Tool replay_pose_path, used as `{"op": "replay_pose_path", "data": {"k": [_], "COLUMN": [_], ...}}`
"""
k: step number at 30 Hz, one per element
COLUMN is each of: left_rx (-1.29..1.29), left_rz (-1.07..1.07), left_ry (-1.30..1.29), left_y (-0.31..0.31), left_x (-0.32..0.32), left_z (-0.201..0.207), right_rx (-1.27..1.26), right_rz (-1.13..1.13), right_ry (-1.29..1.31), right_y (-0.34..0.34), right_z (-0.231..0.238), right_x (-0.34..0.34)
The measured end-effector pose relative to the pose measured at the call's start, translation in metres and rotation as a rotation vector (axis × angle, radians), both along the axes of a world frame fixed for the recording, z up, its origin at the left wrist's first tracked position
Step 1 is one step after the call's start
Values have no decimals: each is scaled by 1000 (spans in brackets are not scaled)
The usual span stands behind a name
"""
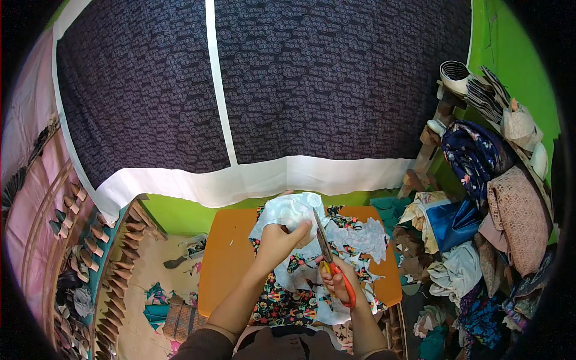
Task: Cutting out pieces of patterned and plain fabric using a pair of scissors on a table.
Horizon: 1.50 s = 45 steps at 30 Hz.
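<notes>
My left hand (pixel 281 243) grips a rounded, pale blue-and-white piece of cloth (pixel 287 207), raised above the table, with the thumb pressed on its near side. Whether something stiff sits inside the cloth cannot be made out. Scissors (pixel 324 245) with red and yellow handles are in my right hand (pixel 341 279), their blades pointing up along the right edge of that cloth. Under both hands lie black floral fabric (pixel 282 309) and ragged light-blue scraps (pixel 363 238), spread over an orange table (pixel 225 255).
Racks with rows of wooden shoe forms (pixel 118 282) stand at the left. Heaped cloths and a rolled dark floral fabric (pixel 477 153) crowd the right side. A dark patterned curtain (pixel 336 78) with white borders hangs behind the table. Scraps (pixel 157 306) lie on the floor.
</notes>
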<state>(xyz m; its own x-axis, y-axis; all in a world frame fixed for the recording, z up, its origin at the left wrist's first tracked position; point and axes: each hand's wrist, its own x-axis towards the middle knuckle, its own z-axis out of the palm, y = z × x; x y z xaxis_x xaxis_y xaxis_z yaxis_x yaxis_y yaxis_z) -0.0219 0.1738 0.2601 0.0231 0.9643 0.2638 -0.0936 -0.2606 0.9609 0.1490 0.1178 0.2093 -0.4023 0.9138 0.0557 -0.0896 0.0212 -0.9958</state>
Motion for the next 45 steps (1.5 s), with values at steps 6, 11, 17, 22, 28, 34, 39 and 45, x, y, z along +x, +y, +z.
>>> {"op": "replay_pose_path", "data": {"k": [6,11,17,22,28,34,39,45], "left_rx": [78,152,141,146,122,109,219,271], "left_rz": [77,142,116,76,20,-4,-34,-21], "left_ry": [-92,83,112,329,382,433,561,675], "left_y": [-2,1,3,2,0,2,4,11], "left_x": [2,1,-6,-15,-17,-25,-25,-32], "left_z": [2,-5,-5,3,9,9,5,-6], "right_rx": [5,87,34,60,-227,0,32,-203], "right_rz": [-17,-70,-36,59,101,113,97,126], "right_ry": [43,34,-75,-58,77,-44,-56,95], "right_y": [-3,1,0,1,2,1,-1,-6], "right_z": [-2,-13,-6,0,0,-7,1,10], "right_x": [-9,-7,0,0,1,3,2,4]}}
